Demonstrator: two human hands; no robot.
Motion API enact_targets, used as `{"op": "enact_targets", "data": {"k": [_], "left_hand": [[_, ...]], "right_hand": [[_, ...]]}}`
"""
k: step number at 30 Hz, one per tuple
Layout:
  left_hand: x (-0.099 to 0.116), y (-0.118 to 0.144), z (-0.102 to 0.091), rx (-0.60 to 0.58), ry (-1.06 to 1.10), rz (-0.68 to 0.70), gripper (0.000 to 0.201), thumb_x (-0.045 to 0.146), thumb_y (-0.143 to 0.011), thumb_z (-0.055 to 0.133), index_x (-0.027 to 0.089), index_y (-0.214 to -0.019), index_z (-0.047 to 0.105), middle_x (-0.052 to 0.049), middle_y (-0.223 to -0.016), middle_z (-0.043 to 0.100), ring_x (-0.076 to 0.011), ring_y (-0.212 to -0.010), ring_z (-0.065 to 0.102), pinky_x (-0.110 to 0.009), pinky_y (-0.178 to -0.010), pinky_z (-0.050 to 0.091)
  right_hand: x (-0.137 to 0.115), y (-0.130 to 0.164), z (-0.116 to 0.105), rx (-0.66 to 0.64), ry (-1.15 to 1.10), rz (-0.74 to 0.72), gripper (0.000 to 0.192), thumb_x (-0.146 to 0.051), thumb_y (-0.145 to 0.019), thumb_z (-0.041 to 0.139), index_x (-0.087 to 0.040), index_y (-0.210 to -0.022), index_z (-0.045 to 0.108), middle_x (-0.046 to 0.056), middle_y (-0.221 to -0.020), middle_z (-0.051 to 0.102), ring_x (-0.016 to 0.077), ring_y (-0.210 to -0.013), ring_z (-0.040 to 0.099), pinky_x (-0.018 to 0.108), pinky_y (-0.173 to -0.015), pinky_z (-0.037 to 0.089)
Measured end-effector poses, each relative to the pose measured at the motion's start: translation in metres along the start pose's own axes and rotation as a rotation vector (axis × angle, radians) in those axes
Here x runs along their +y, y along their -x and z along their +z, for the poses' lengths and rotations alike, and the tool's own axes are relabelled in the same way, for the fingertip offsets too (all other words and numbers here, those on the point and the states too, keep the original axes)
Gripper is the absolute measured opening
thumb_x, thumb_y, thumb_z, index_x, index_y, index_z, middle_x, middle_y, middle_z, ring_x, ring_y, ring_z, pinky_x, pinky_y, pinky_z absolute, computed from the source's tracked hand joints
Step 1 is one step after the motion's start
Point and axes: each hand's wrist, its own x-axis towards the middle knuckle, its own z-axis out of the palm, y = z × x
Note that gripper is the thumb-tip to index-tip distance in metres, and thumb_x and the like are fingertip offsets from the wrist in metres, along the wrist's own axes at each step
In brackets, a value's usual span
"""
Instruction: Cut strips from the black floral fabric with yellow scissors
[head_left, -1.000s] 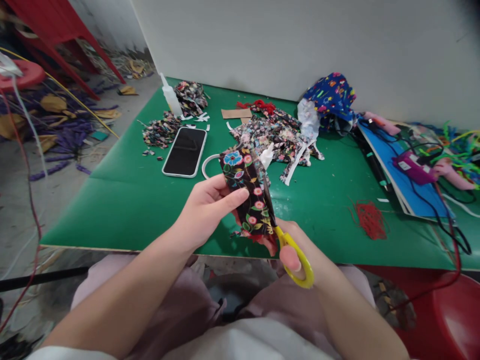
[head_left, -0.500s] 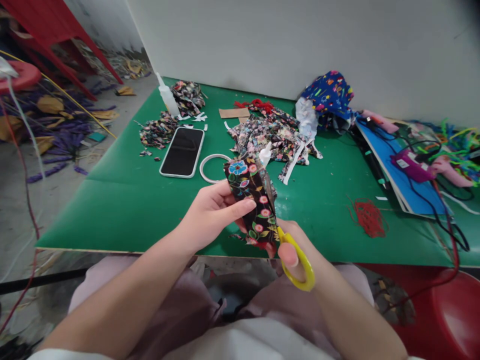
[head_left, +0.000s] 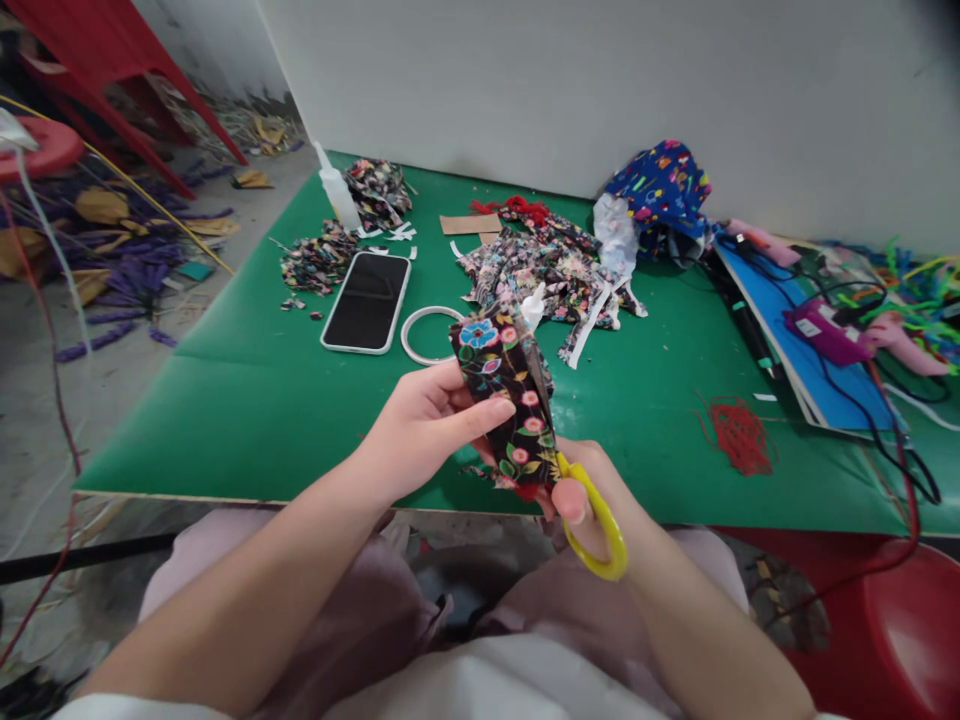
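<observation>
My left hand [head_left: 435,425] is closed on a strip of black floral fabric [head_left: 501,385], thumb flat across its front. In my right hand [head_left: 589,490] are yellow-handled scissors [head_left: 600,535], with my thumb through one loop. Their blades lie along the fabric's right edge, pointing away from me, and look almost closed. Part of the right hand's fingers are hidden behind the handles and the cloth. Just beyond the fabric lies a heap of floral fabric pieces [head_left: 540,265]. A white ring [head_left: 420,337] rests left of the strip.
A phone [head_left: 366,303] lies left of the ring, with a glue bottle [head_left: 340,195] and fabric scrap piles [head_left: 319,258] behind it. At right are red threads [head_left: 739,435], a blue folder [head_left: 832,385], a purple device with cables [head_left: 829,330] and a blue patterned cloth [head_left: 660,195].
Almost nothing differs. My right thumb and the scissor handles have shifted very slightly; the fabric stays in my left hand.
</observation>
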Motion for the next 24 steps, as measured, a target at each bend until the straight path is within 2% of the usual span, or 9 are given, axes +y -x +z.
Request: {"op": "enact_targets", "data": {"k": [8, 13, 17, 21, 24], "left_hand": [[-0.001, 0.001, 0.000, 0.015, -0.023, 0.010, 0.017, 0.028, -0.073, 0.069, 0.015, -0.083, 0.065, 0.001, -0.071, 0.069, -0.0112, -0.053, 0.063, -0.018, -0.043, 0.053], [-0.001, 0.000, -0.001, 0.023, -0.072, 0.030, 0.018, 0.029, -0.073, 0.070, 0.015, -0.083, 0.065, 0.000, -0.071, 0.069, -0.0119, -0.055, 0.064, -0.018, -0.046, 0.053], [0.000, 0.000, -0.001, 0.021, -0.063, 0.028, 0.016, 0.028, -0.073, 0.070, 0.015, -0.081, 0.065, 0.001, -0.069, 0.069, -0.0117, -0.056, 0.064, -0.018, -0.046, 0.054], [0.000, 0.001, -0.002, 0.000, -0.035, 0.007, 0.017, 0.029, -0.074, 0.069, 0.015, -0.082, 0.064, 0.001, -0.070, 0.068, -0.0114, -0.052, 0.063, -0.019, -0.044, 0.054], [0.001, 0.001, -0.001, -0.018, -0.034, -0.005, 0.018, 0.029, -0.074, 0.069, 0.015, -0.085, 0.064, 0.001, -0.071, 0.068, -0.0110, -0.052, 0.062, -0.019, -0.045, 0.054]], "right_hand": [[0.004, 0.001, 0.001, -0.009, 0.026, 0.088, 0.070, -0.080, -0.065, 0.035, -0.016, -0.073, 0.062, -0.001, -0.060, 0.051, 0.0137, -0.059, 0.046, 0.025, -0.054, 0.037], [0.005, 0.000, 0.002, 0.019, -0.001, 0.069, 0.070, -0.080, -0.066, 0.037, -0.014, -0.068, 0.061, -0.003, -0.054, 0.046, 0.0090, -0.051, 0.038, 0.022, -0.046, 0.030], [0.010, 0.002, 0.001, 0.007, -0.018, 0.096, 0.070, -0.083, -0.062, 0.034, -0.015, -0.058, 0.052, -0.004, -0.048, 0.041, 0.0077, -0.045, 0.036, 0.021, -0.041, 0.026], [0.011, 0.003, -0.002, -0.030, -0.079, 0.145, 0.071, -0.085, -0.059, 0.033, -0.016, -0.061, 0.051, -0.002, -0.051, 0.047, 0.0099, -0.045, 0.045, 0.021, -0.043, 0.033], [0.004, 0.001, -0.005, -0.076, -0.030, 0.092, 0.078, -0.088, -0.055, 0.030, -0.016, -0.067, 0.058, 0.000, -0.054, 0.051, 0.0142, -0.052, 0.050, 0.024, -0.050, 0.039]]}}
